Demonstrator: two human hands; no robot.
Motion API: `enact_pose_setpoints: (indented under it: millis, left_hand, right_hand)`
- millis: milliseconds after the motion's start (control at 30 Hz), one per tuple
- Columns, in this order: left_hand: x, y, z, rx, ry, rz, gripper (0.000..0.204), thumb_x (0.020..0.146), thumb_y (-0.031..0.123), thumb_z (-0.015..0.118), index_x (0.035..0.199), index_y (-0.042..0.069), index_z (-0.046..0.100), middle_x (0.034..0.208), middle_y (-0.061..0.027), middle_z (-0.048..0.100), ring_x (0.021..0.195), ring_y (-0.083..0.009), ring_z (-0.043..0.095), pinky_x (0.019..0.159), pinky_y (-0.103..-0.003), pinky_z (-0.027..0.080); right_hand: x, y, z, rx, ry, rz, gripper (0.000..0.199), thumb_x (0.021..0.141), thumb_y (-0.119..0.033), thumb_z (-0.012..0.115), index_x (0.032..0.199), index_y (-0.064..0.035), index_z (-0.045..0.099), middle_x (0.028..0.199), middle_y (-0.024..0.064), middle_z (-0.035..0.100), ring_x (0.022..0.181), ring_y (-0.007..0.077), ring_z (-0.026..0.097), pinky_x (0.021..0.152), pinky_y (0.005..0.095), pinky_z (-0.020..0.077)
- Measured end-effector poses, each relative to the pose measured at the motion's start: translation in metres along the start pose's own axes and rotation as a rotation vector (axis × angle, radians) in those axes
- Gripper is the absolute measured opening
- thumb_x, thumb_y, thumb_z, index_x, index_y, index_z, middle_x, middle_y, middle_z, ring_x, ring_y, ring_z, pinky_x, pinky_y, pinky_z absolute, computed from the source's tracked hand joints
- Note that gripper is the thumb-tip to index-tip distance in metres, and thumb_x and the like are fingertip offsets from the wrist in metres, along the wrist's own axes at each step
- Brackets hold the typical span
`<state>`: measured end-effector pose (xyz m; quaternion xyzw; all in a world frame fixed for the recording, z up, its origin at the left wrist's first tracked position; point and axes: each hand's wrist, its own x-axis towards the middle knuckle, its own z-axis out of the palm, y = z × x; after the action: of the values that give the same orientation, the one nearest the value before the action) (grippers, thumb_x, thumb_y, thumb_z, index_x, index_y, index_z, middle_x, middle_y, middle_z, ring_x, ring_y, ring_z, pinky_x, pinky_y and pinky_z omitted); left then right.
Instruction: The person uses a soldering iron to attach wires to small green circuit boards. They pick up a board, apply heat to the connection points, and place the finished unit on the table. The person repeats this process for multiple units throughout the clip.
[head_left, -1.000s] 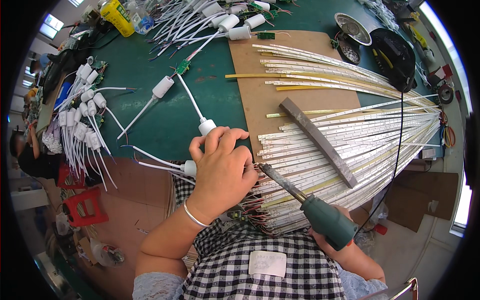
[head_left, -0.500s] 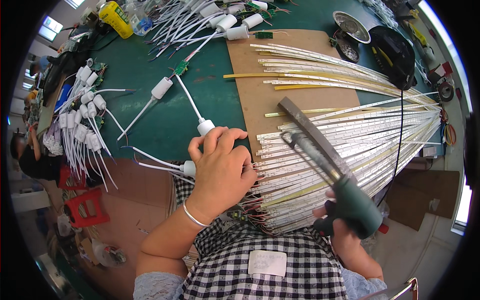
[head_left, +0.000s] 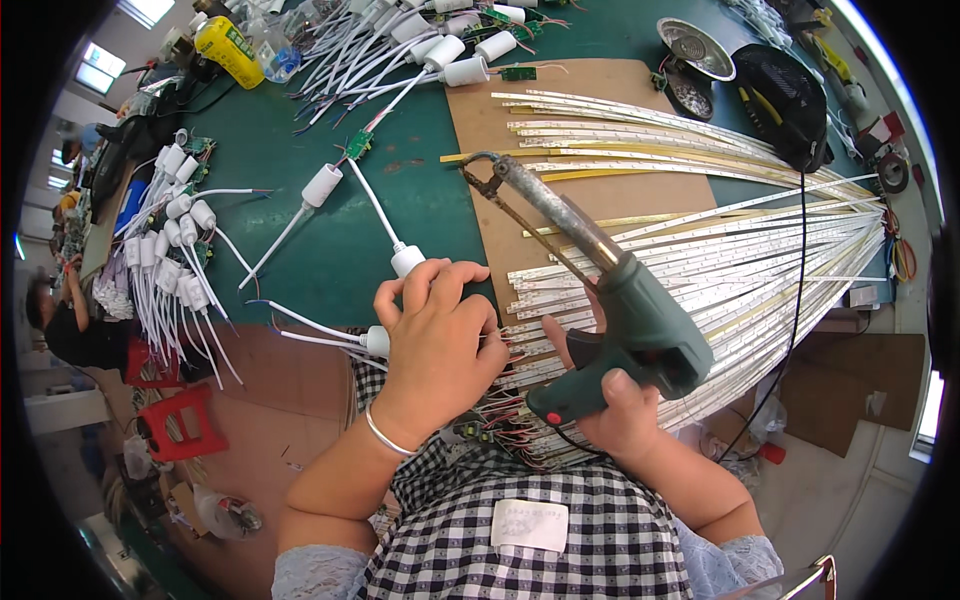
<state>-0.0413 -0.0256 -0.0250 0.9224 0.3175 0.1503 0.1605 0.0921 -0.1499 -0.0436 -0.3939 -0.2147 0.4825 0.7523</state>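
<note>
My right hand [head_left: 625, 405] grips a green pistol-shaped soldering gun [head_left: 650, 320], its metal barrel pointing up and left above the strips. A thin rod runs beside the barrel to the tip. My left hand [head_left: 440, 345] is closed, fingers bent, near the wired left ends of the white LED strips [head_left: 650, 290]; whatever its fingertips pinch is hidden. Just beyond its fingers lies a white plastic cap [head_left: 407, 260] on a cable leading to a small green circuit board [head_left: 358, 144]. Another white cap [head_left: 377, 341] sits beside the hand.
Brown cardboard [head_left: 480, 200] lies under the strips on the green table [head_left: 290, 240]. Bunches of white capped cables [head_left: 180, 240] lie left and at the back. A metal dish [head_left: 695, 48], a black mesh cap [head_left: 785, 105], and a yellow bottle [head_left: 228, 50] stand farther off. A red stool [head_left: 182, 420] is at left.
My right hand has brought the soldering gun left and up, its tip now over the cardboard past my left hand. My left hand has stayed almost still.
</note>
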Motion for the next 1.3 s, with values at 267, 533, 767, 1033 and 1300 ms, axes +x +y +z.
enact_pose_setpoints:
  millis: [267, 533, 767, 1033, 1300]
  left_hand:
    - [-0.0009, 0.0008, -0.0008, 0.018, -0.019, -0.009, 0.009, 0.064, 0.010, 0.065, 0.067, 0.011, 0.057, 0.117, -0.0022, 0.054, 0.117, -0.0272, 0.040, 0.096, -0.047, 0.021]
    - [-0.0014, 0.0006, -0.0015, -0.009, -0.010, -0.011, 0.008, 0.065, 0.011, 0.067, 0.068, 0.012, 0.059, 0.116, -0.0021, 0.054, 0.117, -0.0275, 0.040, 0.096, -0.048, 0.022]
    - [-0.0016, -0.0034, -0.0041, -0.045, -0.047, -0.001, 0.010, 0.064, 0.011, 0.068, 0.069, 0.014, 0.060, 0.118, -0.0005, 0.054, 0.120, -0.0262, 0.038, 0.097, -0.044, 0.020]
    - [-0.0012, -0.0051, -0.0031, -0.035, -0.058, 0.006, 0.011, 0.065, 0.012, 0.069, 0.070, 0.013, 0.060, 0.118, -0.0004, 0.054, 0.121, -0.0263, 0.038, 0.098, -0.044, 0.019]
    - [-0.0007, -0.0055, -0.0029, -0.009, -0.036, 0.033, 0.012, 0.066, 0.012, 0.070, 0.073, 0.014, 0.060, 0.092, 0.0027, 0.057, 0.110, -0.0245, 0.044, 0.093, -0.043, 0.022]
  right_hand:
    - [0.0003, -0.0009, 0.0007, 0.023, -0.001, 0.002, 0.079, 0.081, -0.033, 0.065, 0.144, -0.0131, 0.022, 0.150, 0.0079, 0.021, 0.142, 0.0201, 0.013, 0.111, 0.0575, 0.0229]
    - [-0.0011, 0.0017, 0.0000, 0.042, 0.007, -0.003, 0.077, 0.082, -0.029, 0.065, 0.144, -0.0112, 0.023, 0.149, 0.0086, 0.024, 0.141, 0.0198, 0.016, 0.111, 0.0574, 0.0243]
    - [-0.0009, 0.0017, -0.0007, 0.038, -0.004, 0.006, 0.075, 0.082, -0.026, 0.064, 0.143, -0.0109, 0.024, 0.149, 0.0085, 0.024, 0.141, 0.0201, 0.016, 0.111, 0.0573, 0.0243]
    - [0.0008, 0.0003, 0.0053, 0.075, 0.079, 0.023, 0.097, 0.077, -0.023, 0.071, 0.148, -0.0059, 0.007, 0.139, 0.0093, 0.036, 0.127, 0.0189, 0.039, 0.106, 0.0386, 0.0345]
    - [-0.0005, 0.0031, 0.0043, 0.051, 0.081, 0.013, 0.098, 0.077, -0.026, 0.072, 0.148, -0.0048, 0.008, 0.139, 0.0090, 0.036, 0.127, 0.0189, 0.038, 0.105, 0.0392, 0.0350]
